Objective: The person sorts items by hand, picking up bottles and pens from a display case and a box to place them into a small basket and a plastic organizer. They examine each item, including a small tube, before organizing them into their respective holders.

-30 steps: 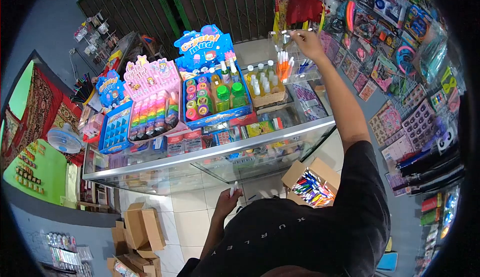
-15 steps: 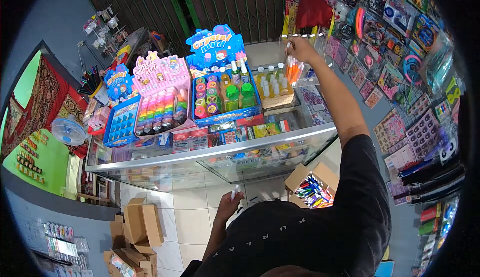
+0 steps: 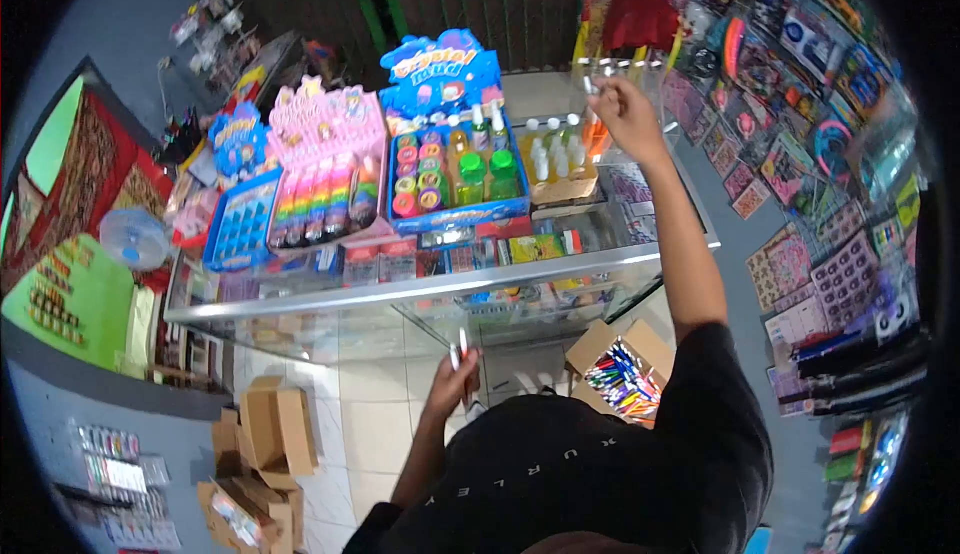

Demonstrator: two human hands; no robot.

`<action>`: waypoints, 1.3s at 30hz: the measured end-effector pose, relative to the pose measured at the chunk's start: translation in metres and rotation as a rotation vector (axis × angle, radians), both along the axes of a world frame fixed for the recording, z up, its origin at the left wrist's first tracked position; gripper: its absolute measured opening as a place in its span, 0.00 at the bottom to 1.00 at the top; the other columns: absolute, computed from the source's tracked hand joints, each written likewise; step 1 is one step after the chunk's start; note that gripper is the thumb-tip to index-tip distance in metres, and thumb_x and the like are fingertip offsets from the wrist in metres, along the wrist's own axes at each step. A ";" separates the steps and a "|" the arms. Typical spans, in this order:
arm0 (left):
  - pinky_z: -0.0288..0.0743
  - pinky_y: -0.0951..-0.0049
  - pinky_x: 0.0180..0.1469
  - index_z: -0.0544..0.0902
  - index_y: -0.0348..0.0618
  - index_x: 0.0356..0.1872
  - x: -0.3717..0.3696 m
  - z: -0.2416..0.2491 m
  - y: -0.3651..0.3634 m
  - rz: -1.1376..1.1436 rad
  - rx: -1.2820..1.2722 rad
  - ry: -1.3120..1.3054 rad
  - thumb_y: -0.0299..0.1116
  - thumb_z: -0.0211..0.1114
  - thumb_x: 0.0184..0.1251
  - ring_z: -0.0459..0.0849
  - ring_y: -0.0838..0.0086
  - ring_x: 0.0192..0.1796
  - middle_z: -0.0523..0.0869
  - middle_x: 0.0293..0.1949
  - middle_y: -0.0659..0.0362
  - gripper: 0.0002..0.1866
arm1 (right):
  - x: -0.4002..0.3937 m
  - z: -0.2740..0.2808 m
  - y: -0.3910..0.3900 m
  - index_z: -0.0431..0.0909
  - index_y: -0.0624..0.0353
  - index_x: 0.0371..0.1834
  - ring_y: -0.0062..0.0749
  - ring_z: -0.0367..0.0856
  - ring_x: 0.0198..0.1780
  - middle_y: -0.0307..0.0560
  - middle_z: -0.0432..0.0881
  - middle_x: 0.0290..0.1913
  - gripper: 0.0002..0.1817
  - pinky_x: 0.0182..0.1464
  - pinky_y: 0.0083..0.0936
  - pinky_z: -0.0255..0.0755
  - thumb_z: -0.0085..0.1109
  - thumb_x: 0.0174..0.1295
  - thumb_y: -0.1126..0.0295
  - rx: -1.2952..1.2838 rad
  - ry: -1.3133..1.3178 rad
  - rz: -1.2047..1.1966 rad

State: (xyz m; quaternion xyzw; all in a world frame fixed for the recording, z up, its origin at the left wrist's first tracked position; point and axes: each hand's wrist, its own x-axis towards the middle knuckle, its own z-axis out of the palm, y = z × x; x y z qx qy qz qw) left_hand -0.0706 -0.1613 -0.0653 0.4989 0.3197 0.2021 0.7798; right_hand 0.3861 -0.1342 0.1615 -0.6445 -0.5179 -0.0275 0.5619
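My left hand [image 3: 455,382] is closed around white pens [image 3: 462,346] that stick up from the fingers, low in front of the glass counter. At the counter's right end, my right hand [image 3: 622,112] pinches a pen with a white end [image 3: 589,85]. It is beside a clear holder, which contains orange and white pens [image 3: 597,139]. Left of that hand, a tray of yellow bottles [image 3: 560,190] stands on the counter, next to a blue display box [image 3: 455,216] with green jars and stacked round tubs.
The glass counter [image 3: 440,289] also bears a pink display box [image 3: 325,119] and a blue tray [image 3: 243,224]. Below stands a carton of pens [image 3: 590,342]; more cardboard boxes [image 3: 275,424] lie at lower left. Hanging goods [image 3: 845,264] cover the right wall.
My right hand has moved slightly right and down, away from the holder's top, with a pen in its fingers. My left hand has risen a little. The view has shifted.
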 end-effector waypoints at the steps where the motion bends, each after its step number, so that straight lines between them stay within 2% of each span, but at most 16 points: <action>1: 0.62 0.78 0.22 0.75 0.39 0.55 0.009 0.005 0.009 0.027 -0.216 -0.094 0.42 0.52 0.79 0.68 0.82 0.19 0.69 0.19 0.67 0.16 | -0.023 -0.010 -0.009 0.77 0.62 0.50 0.13 0.71 0.33 0.32 0.72 0.30 0.13 0.37 0.15 0.68 0.63 0.65 0.72 0.064 0.116 0.104; 2: 0.63 0.78 0.24 0.73 0.39 0.57 0.015 0.011 0.017 -0.006 -0.067 -0.188 0.41 0.49 0.81 0.70 0.81 0.21 0.72 0.20 0.65 0.17 | -0.053 -0.012 -0.024 0.76 0.62 0.50 0.12 0.71 0.34 0.31 0.73 0.31 0.12 0.38 0.14 0.68 0.62 0.65 0.74 0.071 0.222 0.225; 5: 0.73 0.74 0.31 0.69 0.35 0.64 0.037 0.059 0.035 0.036 -0.219 -0.341 0.38 0.50 0.79 0.77 0.74 0.27 0.77 0.27 0.58 0.21 | -0.119 -0.051 -0.054 0.74 0.62 0.49 0.13 0.73 0.36 0.32 0.76 0.35 0.11 0.39 0.13 0.68 0.59 0.66 0.79 0.035 0.401 0.433; 11: 0.79 0.71 0.38 0.71 0.36 0.64 0.066 0.105 0.044 -0.014 -0.213 -0.426 0.39 0.56 0.76 0.83 0.72 0.34 0.83 0.34 0.56 0.22 | -0.187 -0.128 -0.083 0.74 0.62 0.50 0.14 0.76 0.39 0.33 0.77 0.35 0.16 0.41 0.14 0.70 0.59 0.61 0.86 -0.225 0.642 0.532; 14: 0.79 0.72 0.38 0.72 0.36 0.63 0.072 0.098 0.044 -0.078 -0.124 -0.383 0.39 0.56 0.77 0.84 0.71 0.34 0.84 0.35 0.56 0.22 | -0.195 -0.135 -0.097 0.74 0.61 0.51 0.14 0.76 0.38 0.34 0.76 0.35 0.18 0.41 0.14 0.70 0.58 0.59 0.88 -0.241 0.711 0.558; 18: 0.80 0.73 0.38 0.76 0.36 0.59 0.080 0.081 0.037 -0.258 0.158 -0.136 0.36 0.53 0.78 0.85 0.74 0.35 0.86 0.42 0.53 0.17 | -0.194 -0.135 -0.110 0.75 0.61 0.54 0.14 0.75 0.37 0.34 0.78 0.36 0.14 0.38 0.16 0.70 0.60 0.65 0.80 -0.326 0.570 0.486; 20: 0.79 0.74 0.38 0.79 0.35 0.53 0.079 0.061 0.033 -0.394 0.225 -0.043 0.35 0.54 0.78 0.84 0.76 0.34 0.87 0.38 0.56 0.14 | -0.194 -0.143 -0.115 0.78 0.63 0.52 0.16 0.78 0.39 0.38 0.82 0.38 0.12 0.41 0.19 0.73 0.61 0.67 0.77 -0.336 0.588 0.551; 21: 0.77 0.75 0.38 0.81 0.35 0.48 0.082 0.072 0.027 -0.455 0.320 0.022 0.36 0.54 0.78 0.83 0.77 0.32 0.86 0.32 0.59 0.14 | -0.195 -0.147 -0.115 0.78 0.64 0.51 0.16 0.78 0.39 0.39 0.83 0.39 0.11 0.41 0.19 0.73 0.60 0.67 0.75 -0.365 0.546 0.573; 23: 0.77 0.75 0.38 0.81 0.35 0.47 0.084 0.073 0.022 -0.552 0.395 0.090 0.36 0.54 0.78 0.82 0.78 0.31 0.85 0.28 0.60 0.14 | -0.198 -0.141 -0.121 0.80 0.65 0.48 0.18 0.78 0.39 0.40 0.84 0.39 0.10 0.42 0.19 0.74 0.58 0.71 0.70 -0.490 0.555 0.614; 26: 0.78 0.76 0.38 0.80 0.36 0.48 0.085 0.085 0.018 -0.596 0.351 0.142 0.38 0.53 0.79 0.82 0.78 0.30 0.84 0.29 0.61 0.15 | -0.193 -0.145 -0.129 0.81 0.65 0.45 0.21 0.82 0.40 0.44 0.86 0.37 0.10 0.45 0.25 0.76 0.60 0.68 0.69 -0.384 0.554 0.559; 27: 0.78 0.76 0.38 0.80 0.36 0.49 0.085 0.081 0.015 -0.559 0.302 0.106 0.39 0.52 0.79 0.82 0.78 0.31 0.84 0.31 0.61 0.16 | -0.188 -0.147 -0.132 0.81 0.64 0.46 0.22 0.81 0.38 0.42 0.85 0.37 0.10 0.43 0.23 0.75 0.58 0.69 0.68 -0.364 0.480 0.415; 30: 0.79 0.75 0.39 0.76 0.35 0.57 0.079 0.049 0.020 -0.461 0.229 -0.020 0.41 0.51 0.80 0.84 0.77 0.33 0.87 0.39 0.55 0.19 | -0.147 -0.131 -0.142 0.82 0.61 0.46 0.19 0.78 0.34 0.38 0.85 0.37 0.11 0.37 0.20 0.73 0.57 0.70 0.66 -0.221 0.794 0.190; 32: 0.79 0.75 0.39 0.74 0.34 0.60 0.074 0.040 0.022 -0.352 0.172 -0.096 0.42 0.51 0.80 0.84 0.76 0.34 0.87 0.41 0.52 0.21 | -0.104 -0.127 -0.143 0.81 0.60 0.43 0.15 0.75 0.30 0.37 0.83 0.34 0.10 0.32 0.16 0.68 0.56 0.71 0.65 0.113 0.633 0.117; 34: 0.79 0.75 0.39 0.72 0.33 0.63 0.066 0.036 0.029 -0.315 0.188 -0.068 0.42 0.50 0.80 0.84 0.75 0.34 0.87 0.42 0.50 0.23 | -0.077 -0.101 -0.148 0.82 0.61 0.47 0.14 0.72 0.28 0.35 0.85 0.36 0.11 0.30 0.15 0.66 0.55 0.71 0.65 0.131 0.667 -0.149; 36: 0.79 0.75 0.39 0.72 0.32 0.63 0.058 0.037 0.030 -0.258 0.195 -0.043 0.42 0.49 0.80 0.84 0.75 0.34 0.87 0.42 0.50 0.23 | -0.057 -0.081 -0.147 0.81 0.63 0.53 0.11 0.70 0.28 0.36 0.85 0.38 0.16 0.30 0.13 0.63 0.57 0.71 0.62 0.230 0.589 -0.257; 39: 0.79 0.74 0.39 0.71 0.31 0.62 0.047 0.025 0.030 -0.200 0.162 -0.055 0.42 0.49 0.80 0.84 0.75 0.33 0.87 0.41 0.51 0.23 | -0.043 -0.057 -0.137 0.79 0.66 0.56 0.11 0.69 0.29 0.36 0.86 0.37 0.19 0.31 0.13 0.63 0.57 0.71 0.62 0.308 0.570 -0.333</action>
